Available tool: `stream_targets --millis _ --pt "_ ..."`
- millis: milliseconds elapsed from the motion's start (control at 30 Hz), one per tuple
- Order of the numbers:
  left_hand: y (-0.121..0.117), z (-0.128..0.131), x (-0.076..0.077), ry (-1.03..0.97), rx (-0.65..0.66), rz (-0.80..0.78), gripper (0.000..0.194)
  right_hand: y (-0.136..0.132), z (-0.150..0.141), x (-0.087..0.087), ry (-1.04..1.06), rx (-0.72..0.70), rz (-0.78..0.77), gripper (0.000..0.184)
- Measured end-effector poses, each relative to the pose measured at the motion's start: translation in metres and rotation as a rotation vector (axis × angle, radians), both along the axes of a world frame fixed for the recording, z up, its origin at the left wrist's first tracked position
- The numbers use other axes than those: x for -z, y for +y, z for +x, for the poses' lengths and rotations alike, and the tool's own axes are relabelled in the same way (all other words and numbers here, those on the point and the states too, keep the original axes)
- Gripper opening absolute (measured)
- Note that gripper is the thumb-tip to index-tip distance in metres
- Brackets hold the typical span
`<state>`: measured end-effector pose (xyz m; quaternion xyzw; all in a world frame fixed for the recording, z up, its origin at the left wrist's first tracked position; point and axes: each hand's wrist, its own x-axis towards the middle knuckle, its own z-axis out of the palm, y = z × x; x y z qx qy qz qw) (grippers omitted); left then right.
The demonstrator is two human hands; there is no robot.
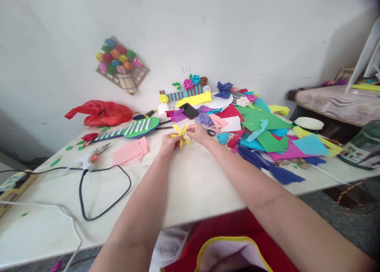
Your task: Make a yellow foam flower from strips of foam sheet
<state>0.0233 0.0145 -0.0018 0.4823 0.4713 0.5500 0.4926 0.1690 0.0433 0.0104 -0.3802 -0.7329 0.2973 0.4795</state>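
A yellow paper flower [181,136] with narrow, spread petals is held up between my two hands, above the bare middle of the table. My left hand [170,143] is closed on it from the left and below. At its right side, the fingers of my right hand [197,133] pinch a petal. The flower's back and my left fingertips are partly hidden. Just beyond my hands lie a dark phone [189,110] and a bundle of purple yarn [204,118]. Black scissor handles [211,133] show beside my right wrist.
Coloured paper sheets [255,119] are heaped on the right, near a glass jar [363,145]. A glue gun [89,159] with its looping black cable, pink paper [130,151] and a green guitar-shaped craft [142,127] lie left. A red plastic bag [99,113] sits behind them.
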Motion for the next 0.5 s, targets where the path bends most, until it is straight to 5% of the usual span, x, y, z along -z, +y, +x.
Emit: stream_targets --millis 200,500 --pt "0.000 0.000 0.001 0.007 0.014 0.021 0.027 -0.001 0.000 -0.001 0.008 -0.109 -0.123 0.010" --pt "0.002 -0.002 0.004 0.055 0.042 0.054 0.027 0.009 0.005 0.004 -0.124 -0.050 -0.044 0.018"
